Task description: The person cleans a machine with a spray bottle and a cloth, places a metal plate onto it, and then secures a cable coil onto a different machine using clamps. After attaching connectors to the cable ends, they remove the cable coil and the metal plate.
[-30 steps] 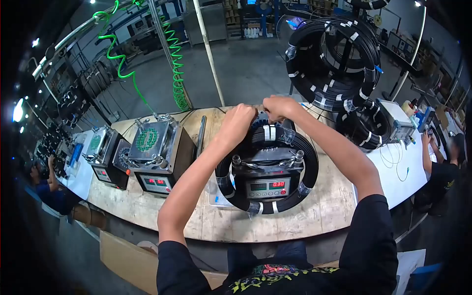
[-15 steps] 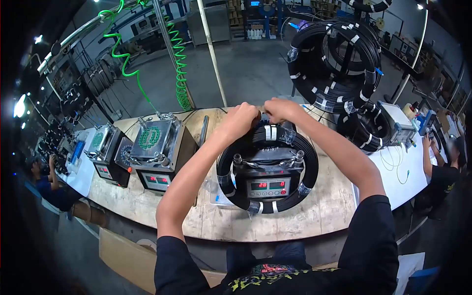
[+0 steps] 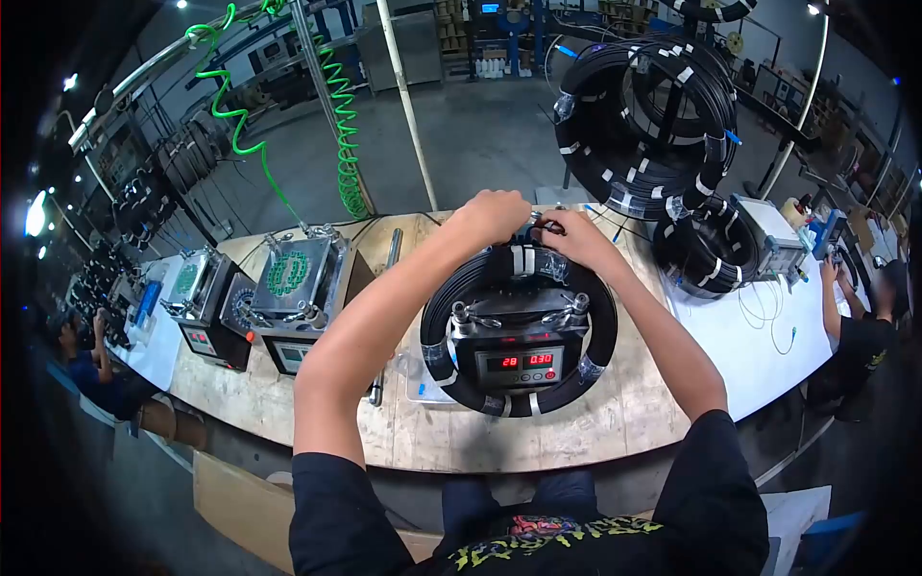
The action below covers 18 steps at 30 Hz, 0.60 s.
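Observation:
A black cable coil (image 3: 603,331) with white and clear wraps rings a metal machine (image 3: 519,322), whose red display (image 3: 526,362) is lit. My left hand (image 3: 497,216) is at the far top of the coil, its fingers bent together over something I cannot make out. Just right of it, my right hand (image 3: 573,237) has its fingers closed around a small dark piece too small to name. The two hands are close together, above the back of the machine.
Left on the wooden bench (image 3: 423,437) stand two similar machines (image 3: 307,278) with green-patterned tops. A metal bar (image 3: 395,252) lies beside them. Black coils (image 3: 639,134) hang at the back right. Co-workers sit at far left (image 3: 91,360) and far right (image 3: 860,336).
My left hand has shifted right and turned over more. My right hand has moved right and lower, with its fingers now showing. The machine's right display changed from 0 to 0.30.

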Tool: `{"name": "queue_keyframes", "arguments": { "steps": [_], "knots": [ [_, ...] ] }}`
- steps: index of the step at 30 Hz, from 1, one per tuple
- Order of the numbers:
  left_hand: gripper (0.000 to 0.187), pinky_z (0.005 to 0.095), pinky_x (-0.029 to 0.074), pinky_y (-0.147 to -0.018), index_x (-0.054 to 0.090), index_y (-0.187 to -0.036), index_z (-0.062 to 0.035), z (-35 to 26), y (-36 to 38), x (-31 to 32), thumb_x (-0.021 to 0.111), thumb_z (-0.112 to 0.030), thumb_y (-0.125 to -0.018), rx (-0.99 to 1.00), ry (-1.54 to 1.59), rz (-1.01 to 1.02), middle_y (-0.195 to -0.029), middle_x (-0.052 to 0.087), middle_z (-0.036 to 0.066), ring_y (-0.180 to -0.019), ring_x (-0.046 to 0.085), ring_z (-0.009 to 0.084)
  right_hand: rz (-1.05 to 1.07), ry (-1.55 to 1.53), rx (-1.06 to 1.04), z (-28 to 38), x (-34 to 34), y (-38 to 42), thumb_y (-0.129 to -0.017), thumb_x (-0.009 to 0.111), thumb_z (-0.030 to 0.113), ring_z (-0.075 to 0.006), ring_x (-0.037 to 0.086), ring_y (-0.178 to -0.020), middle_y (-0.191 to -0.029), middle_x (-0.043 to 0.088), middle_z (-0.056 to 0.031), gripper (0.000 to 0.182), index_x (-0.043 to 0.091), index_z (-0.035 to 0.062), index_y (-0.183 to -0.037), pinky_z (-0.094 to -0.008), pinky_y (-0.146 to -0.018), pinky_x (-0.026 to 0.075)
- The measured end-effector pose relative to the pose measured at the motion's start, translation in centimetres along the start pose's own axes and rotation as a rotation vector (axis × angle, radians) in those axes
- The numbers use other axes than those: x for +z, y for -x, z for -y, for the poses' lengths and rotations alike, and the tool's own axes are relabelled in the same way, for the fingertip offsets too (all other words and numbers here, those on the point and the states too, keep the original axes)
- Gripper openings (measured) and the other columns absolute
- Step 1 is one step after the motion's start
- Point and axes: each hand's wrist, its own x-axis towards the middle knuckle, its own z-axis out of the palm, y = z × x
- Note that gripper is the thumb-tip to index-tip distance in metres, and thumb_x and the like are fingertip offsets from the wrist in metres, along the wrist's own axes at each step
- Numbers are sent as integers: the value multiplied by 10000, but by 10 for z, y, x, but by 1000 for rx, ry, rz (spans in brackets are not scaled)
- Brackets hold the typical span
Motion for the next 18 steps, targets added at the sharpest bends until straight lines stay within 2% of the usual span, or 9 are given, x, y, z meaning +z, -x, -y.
{"name": "queue_keyframes", "arguments": {
  "steps": [3,6,9,12,15,17,18],
  "knots": [
    [217,455,597,-756,759,-954,-23,2,-8,-5,744,18,-741,-38,82,52,-955,743,214,-922,746,373,20,17,37,4,-2,-1,-929,715,223,-308,709,-763,-851,726,-221,321,711,-13,-1146,-406,-723,537],
    [400,463,600,-736,712,-1086,-7,10,-13,-12,763,59,-694,-134,231,211,-981,741,228,-952,747,373,44,41,70,8,-3,0,-933,712,231,-316,708,-775,-864,726,-224,322,714,-7,-1151,-408,-730,534],
    [538,470,604,-724,660,-1172,13,2,-20,-6,770,95,-651,-164,167,193,-1002,740,234,-978,741,386,13,58,51,10,-1,-2,-941,705,240,-321,705,-776,-865,725,-224,324,719,2,-1161,-406,-732,531],
    [529,469,611,-736,658,-1158,38,-13,-18,-10,770,96,-644,-138,62,135,-1016,738,244,-995,731,412,-1,10,37,6,1,-2,-952,695,244,-329,704,-781,-871,723,-227,323,721,9,-1172,-407,-734,528],
    [517,465,606,-730,671,-1140,32,-8,-20,-6,781,82,-637,-149,92,212,-1010,739,239,-951,740,404,-7,25,20,4,0,0,-966,689,251,-336,702,-788,-888,730,-225,332,714,3,-1184,-411,-740,532],
    [483,450,605,-730,679,-1133,34,-1,-18,-1,783,58,-662,-118,125,146,-998,743,231,-894,753,380,11,2,45,12,-2,2,-970,691,259,-335,701,-782,-880,731,-225,340,711,-2,-1187,-412,-739,536],
    [466,443,605,-730,683,-1129,35,5,-16,4,785,46,-675,-104,142,114,-992,746,227,-866,759,368,-37,26,-43,-7,5,-3,-980,685,288,-317,698,-760,-846,729,-218,347,714,2,-1173,-401,-721,538]
  ]
}}
